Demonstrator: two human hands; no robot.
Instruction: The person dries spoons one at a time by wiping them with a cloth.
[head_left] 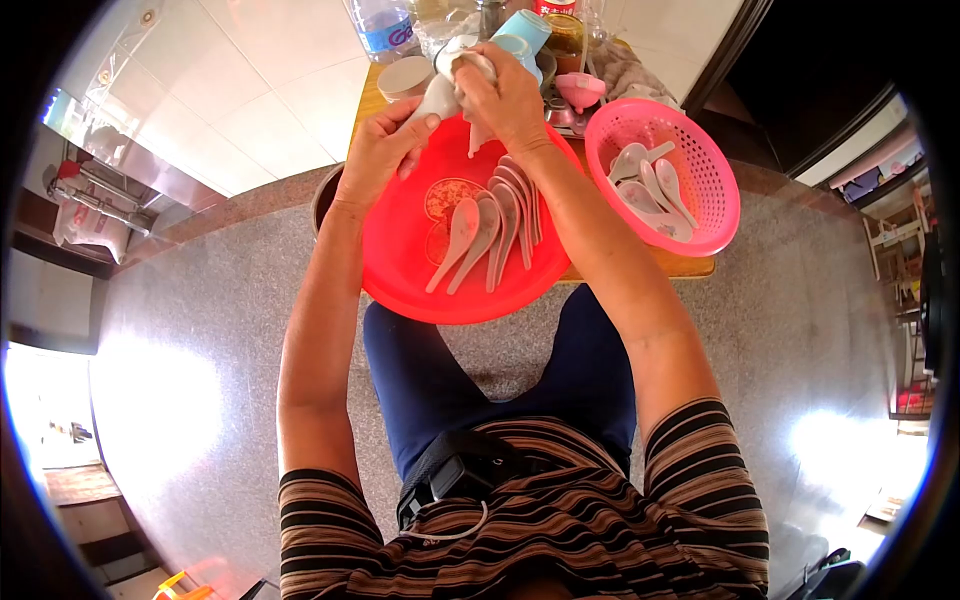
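My left hand (pixel 385 148) is closed on the handle of a white soup spoon (pixel 436 103), above the far side of a red basin (pixel 400 270). A white cloth (pixel 482 138) is gripped in my right hand (pixel 508 98), wrapped against the spoon's upper end, and its tail hangs down. The cloth and fingers partly hide the spoon's bowl. Inside the basin, several white soup spoons (pixel 461 230) lie overlapping in a row beside a round printed pattern on the bottom. More soup spoons (pixel 650 190) lie in a pink colander (pixel 715 175) to the right.
Basin and colander stand on a wooden table (pixel 690 266). Toward its back are a plastic bottle (pixel 385 30), a round white lid (pixel 405 77), blue cups (pixel 528 32), a pink item (pixel 580 90) and other crowded containers. Behind the table rises a tiled wall (pixel 260 90).
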